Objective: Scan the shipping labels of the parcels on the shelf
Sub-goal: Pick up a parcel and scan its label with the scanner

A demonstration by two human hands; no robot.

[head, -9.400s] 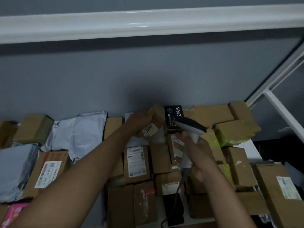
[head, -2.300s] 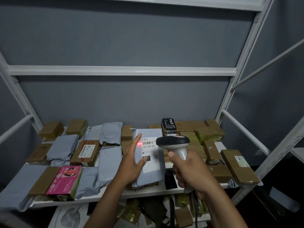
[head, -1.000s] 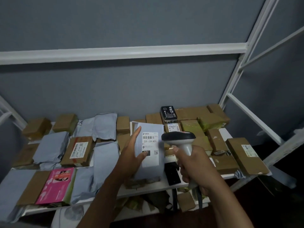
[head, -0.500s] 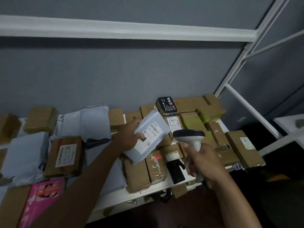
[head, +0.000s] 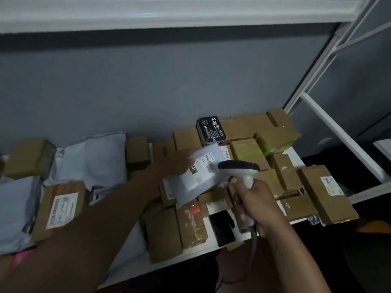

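On the white shelf [head: 196, 253], left hand [head: 176, 163] grips a grey mailer [head: 198, 180]; right hand [head: 252, 205] clenches the barcode scanner [head: 241, 169].

A grey poly mailer [head: 196, 176] sits tilted over the brown boxes at the centre of the frame, its white shipping label [head: 203, 169] facing up with a barcode, the digits 231 and a black patch. The left hand [head: 176, 163] holds its upper left edge. Just right of it, a white barcode scanner [head: 240, 169] with a dark head points left across the label, gripped by the right hand [head: 254, 203]; its cable hangs below. The white shelf [head: 190, 253] carries many parcels: brown cardboard boxes [head: 243, 125] at centre and right, grey mailers [head: 101, 157] at left, and a labelled carton [head: 61, 206] at lower left.
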